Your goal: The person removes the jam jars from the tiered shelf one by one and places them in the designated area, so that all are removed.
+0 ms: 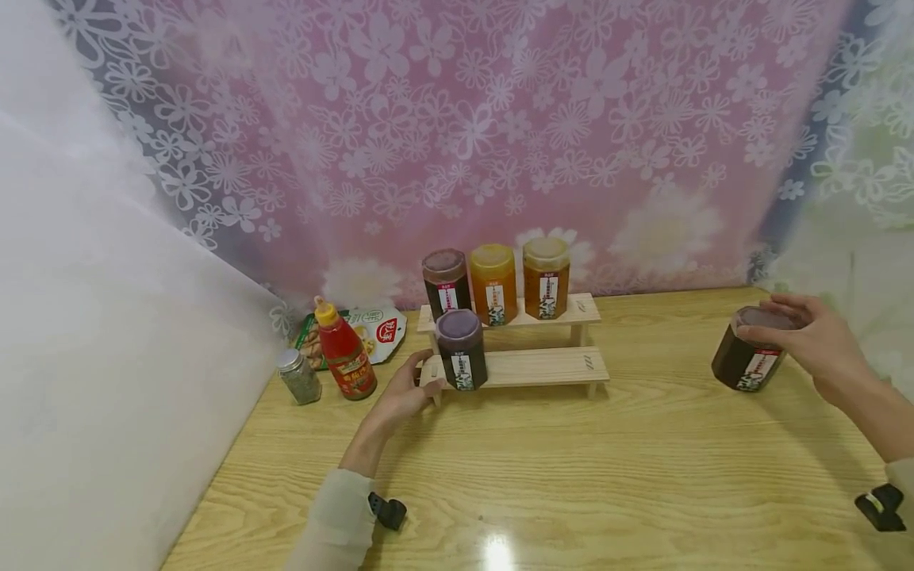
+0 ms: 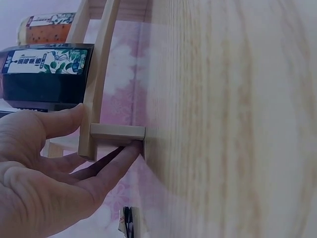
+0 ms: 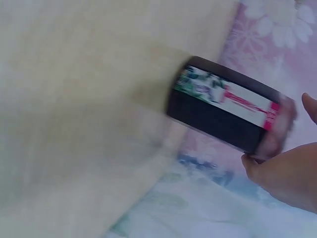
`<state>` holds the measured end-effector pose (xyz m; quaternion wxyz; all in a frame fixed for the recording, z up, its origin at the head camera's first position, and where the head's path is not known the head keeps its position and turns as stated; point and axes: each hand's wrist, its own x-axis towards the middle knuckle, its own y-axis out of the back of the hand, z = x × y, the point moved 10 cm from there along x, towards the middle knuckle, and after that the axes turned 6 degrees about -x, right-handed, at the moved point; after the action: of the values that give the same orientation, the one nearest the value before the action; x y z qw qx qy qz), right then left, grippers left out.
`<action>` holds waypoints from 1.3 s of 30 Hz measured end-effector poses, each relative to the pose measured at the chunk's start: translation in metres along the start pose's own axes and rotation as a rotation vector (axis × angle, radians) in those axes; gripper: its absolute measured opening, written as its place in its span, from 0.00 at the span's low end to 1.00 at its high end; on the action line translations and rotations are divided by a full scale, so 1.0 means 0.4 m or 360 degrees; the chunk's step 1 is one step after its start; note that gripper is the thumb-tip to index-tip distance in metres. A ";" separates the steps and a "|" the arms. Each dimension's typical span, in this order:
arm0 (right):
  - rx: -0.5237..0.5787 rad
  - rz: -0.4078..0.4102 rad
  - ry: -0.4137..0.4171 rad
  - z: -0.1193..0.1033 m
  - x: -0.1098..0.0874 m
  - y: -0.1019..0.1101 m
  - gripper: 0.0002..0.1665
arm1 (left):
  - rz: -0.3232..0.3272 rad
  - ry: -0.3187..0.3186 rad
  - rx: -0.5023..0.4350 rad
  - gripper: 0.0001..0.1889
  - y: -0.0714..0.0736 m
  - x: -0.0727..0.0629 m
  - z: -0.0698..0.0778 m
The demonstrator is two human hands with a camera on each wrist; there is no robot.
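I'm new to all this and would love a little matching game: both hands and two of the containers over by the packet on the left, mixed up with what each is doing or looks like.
Column one
1. left hand
2. right hand
3. squeeze bottle
4. small shaker

Column two
A. red, yellow-tipped
B. holds a dark jar near its top
C. silver-lidded
D. grips the end of the lower shelf

Right pairs: 1-D, 2-B, 3-A, 4-C.

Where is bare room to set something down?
The lower shelf right of its dark jar; the tabletop between that shelf and the jar in the right hand. Crowded: the upper shelf with three jars, and around the red bottle.
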<state>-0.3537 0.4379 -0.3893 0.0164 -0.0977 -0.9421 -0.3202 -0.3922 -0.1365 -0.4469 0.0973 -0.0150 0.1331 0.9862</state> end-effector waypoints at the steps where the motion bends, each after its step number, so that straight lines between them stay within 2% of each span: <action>1: 0.0029 0.0008 0.0013 -0.013 0.000 0.005 0.55 | -0.0002 -0.0004 0.0003 0.35 -0.001 -0.001 0.002; 6: 0.0162 0.0007 0.0124 -0.082 0.004 0.019 0.41 | -0.0010 -0.0006 -0.0003 0.34 -0.002 -0.002 0.005; 10: 0.0575 -0.0143 0.0177 -0.135 0.006 -0.008 0.31 | 0.0007 0.0001 0.0001 0.34 0.002 0.001 0.002; 13: 0.0643 -0.0263 0.0188 -0.172 0.000 -0.048 0.30 | -0.0006 -0.0006 -0.0016 0.34 0.001 0.003 0.004; 17: 0.0378 -0.0332 0.0263 -0.222 -0.017 -0.105 0.30 | -0.0035 -0.0011 -0.0056 0.35 -0.004 0.003 0.007; 25: 0.0376 -0.0482 0.0356 -0.304 -0.053 -0.227 0.37 | -0.0020 0.0003 -0.0067 0.35 -0.001 0.003 -0.002; 39: 0.0530 -0.0691 0.0337 -0.379 -0.097 -0.428 0.44 | -0.0018 -0.0003 -0.0026 0.35 0.000 0.002 -0.001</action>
<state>-0.3536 0.2064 -0.3752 0.0614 0.1443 -0.9736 -0.1658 -0.3929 -0.1364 -0.4476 0.1028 -0.0155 0.1248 0.9867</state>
